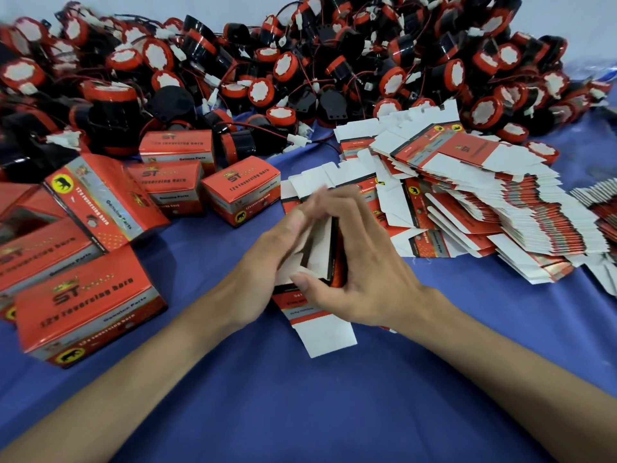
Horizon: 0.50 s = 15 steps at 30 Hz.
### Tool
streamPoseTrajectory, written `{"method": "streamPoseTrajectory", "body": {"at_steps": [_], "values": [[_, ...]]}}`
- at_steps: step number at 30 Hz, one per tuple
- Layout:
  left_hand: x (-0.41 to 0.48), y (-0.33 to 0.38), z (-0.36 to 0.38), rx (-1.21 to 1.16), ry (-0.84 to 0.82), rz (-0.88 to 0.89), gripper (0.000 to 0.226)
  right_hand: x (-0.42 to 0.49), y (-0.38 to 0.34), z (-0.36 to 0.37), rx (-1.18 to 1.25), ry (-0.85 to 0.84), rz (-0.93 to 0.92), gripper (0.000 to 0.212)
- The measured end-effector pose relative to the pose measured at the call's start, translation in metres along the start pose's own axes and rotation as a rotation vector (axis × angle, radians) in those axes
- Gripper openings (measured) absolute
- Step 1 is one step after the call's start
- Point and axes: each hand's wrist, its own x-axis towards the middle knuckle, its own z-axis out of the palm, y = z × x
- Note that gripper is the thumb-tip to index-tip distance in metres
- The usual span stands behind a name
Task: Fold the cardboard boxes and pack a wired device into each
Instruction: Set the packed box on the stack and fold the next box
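Note:
A half-formed red and white cardboard box (320,259) stands between my two hands at the middle of the blue table. My left hand (267,262) holds its left side, fingers blurred over the top flaps. My right hand (360,262) grips its right side, thumb pressed on the near edge. A white flap (325,335) hangs out toward me. A big heap of black and red wired devices (300,61) fills the far side of the table. Flat unfolded boxes (484,202) lie stacked to the right.
Several folded, closed red boxes (86,305) stand at the left, some stacked, one (240,193) nearer the middle. Another small stack of flat boxes (601,205) shows at the right edge. Blue cloth (300,412) covers the table in front of me.

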Motion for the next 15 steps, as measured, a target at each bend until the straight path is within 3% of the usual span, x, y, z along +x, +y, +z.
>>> {"method": "streamPoseTrajectory", "body": {"at_steps": [2,6,10,13,15], "values": [[0.002,0.002,0.001,0.021,0.009,-0.014,0.044,0.003,0.001,0.0,-0.017,0.038,0.0,0.061],[0.004,0.005,-0.002,-0.215,0.022,-0.151,0.074,0.005,0.003,-0.001,-0.016,0.1,-0.08,0.063],[0.0,0.01,-0.003,-0.373,-0.195,-0.225,0.033,0.006,0.001,-0.001,0.013,0.214,-0.254,0.053],[-0.003,0.012,-0.003,-0.44,-0.293,-0.243,0.035,0.005,0.002,0.0,0.003,0.267,-0.329,0.055],[-0.003,0.012,-0.005,-0.428,-0.264,-0.257,0.036,0.005,0.003,0.001,0.002,0.272,-0.342,0.055]]}}
